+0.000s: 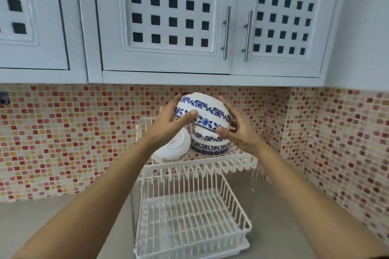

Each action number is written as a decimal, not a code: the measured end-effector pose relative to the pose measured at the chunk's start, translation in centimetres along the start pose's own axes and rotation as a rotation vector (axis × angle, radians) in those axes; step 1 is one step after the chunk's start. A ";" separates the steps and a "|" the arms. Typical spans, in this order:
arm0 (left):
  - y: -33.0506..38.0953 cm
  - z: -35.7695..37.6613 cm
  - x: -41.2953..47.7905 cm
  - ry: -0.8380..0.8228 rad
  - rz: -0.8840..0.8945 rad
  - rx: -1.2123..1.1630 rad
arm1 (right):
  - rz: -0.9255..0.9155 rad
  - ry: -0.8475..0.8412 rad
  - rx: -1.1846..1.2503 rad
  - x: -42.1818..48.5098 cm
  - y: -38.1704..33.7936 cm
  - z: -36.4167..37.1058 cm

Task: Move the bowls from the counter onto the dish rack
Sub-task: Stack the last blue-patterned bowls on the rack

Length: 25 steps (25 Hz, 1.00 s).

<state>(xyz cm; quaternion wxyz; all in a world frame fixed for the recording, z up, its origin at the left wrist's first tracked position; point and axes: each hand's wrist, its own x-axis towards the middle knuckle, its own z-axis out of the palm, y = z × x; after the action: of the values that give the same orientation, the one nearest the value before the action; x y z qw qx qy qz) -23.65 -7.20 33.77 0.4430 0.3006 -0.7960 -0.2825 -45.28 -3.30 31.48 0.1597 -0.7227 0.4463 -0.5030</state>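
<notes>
A white bowl with blue flower bands (205, 111) is upside down and tilted, held in the air above the upper tier of the white wire dish rack (242, 161). My left hand (168, 121) grips its left rim and my right hand (237, 130) grips its right rim. Right beneath it, a stack of upturned blue-patterned bowls (208, 145) rests on the upper tier. A plain white bowl (174, 149) leans on its side to the left of that stack, partly hidden by my left wrist.
The rack's lower basket (193, 216) holds nothing. The rack stands on a grey counter (63, 221) in a corner of mosaic-tiled wall (73, 132). White lattice cabinets (168, 17) hang just above the held bowl.
</notes>
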 end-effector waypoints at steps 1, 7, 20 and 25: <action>0.1 1.0 1.4 -0.026 0.021 0.048 | 0.008 -0.008 -0.010 0.2 1.0 -1.3; -1.7 6.6 6.1 -0.092 -0.021 0.368 | 0.007 -0.059 -0.281 1.6 6.6 -6.4; -6.7 13.2 6.5 -0.030 -0.134 0.492 | -0.034 -0.294 -0.545 3.4 12.9 -7.0; -7.1 13.5 6.3 -0.012 -0.115 0.547 | -0.022 -0.315 -0.573 3.8 13.8 -6.4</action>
<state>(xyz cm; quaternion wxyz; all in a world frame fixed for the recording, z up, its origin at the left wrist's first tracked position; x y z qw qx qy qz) -36.55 -13.98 26.05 0.3238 0.4518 -0.8271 -0.0836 -57.20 -12.59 27.14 0.0112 -0.8120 0.5316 -0.2407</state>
